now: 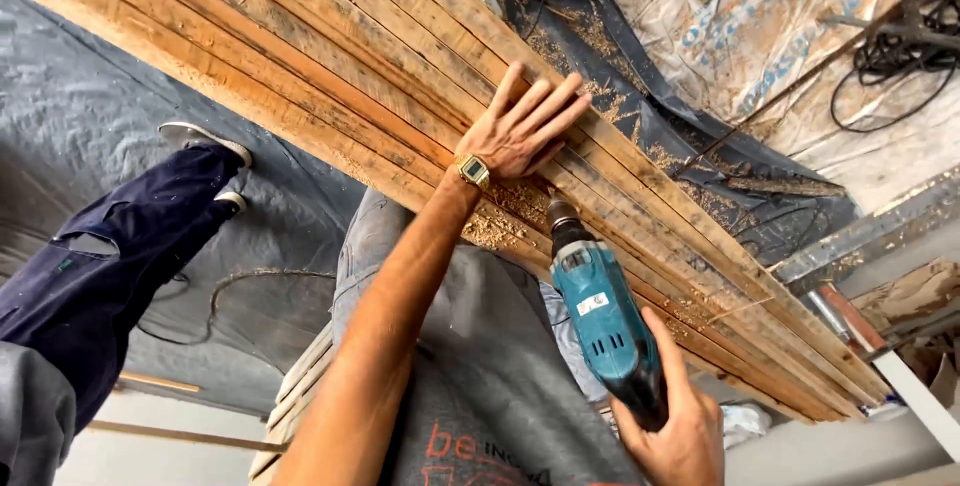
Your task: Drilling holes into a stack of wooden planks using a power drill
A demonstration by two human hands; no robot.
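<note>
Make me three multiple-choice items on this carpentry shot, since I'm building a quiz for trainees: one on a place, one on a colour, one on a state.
1. Where does the left hand rest?
A. On the stacked wooden planks
B. On the black cables
C. On the floor

2. What colour is the body of the power drill?
A. Red
B. Teal
C. Yellow

3. How is the left hand set?
A. Clenched in a fist
B. Flat, with fingers stretched out
C. Gripping a hammer

Answers: 1 A, the palm lies on the planks. 2 B, the drill's casing is teal, held in the right hand. 3 B, the fingers lie extended along the wood.
</note>
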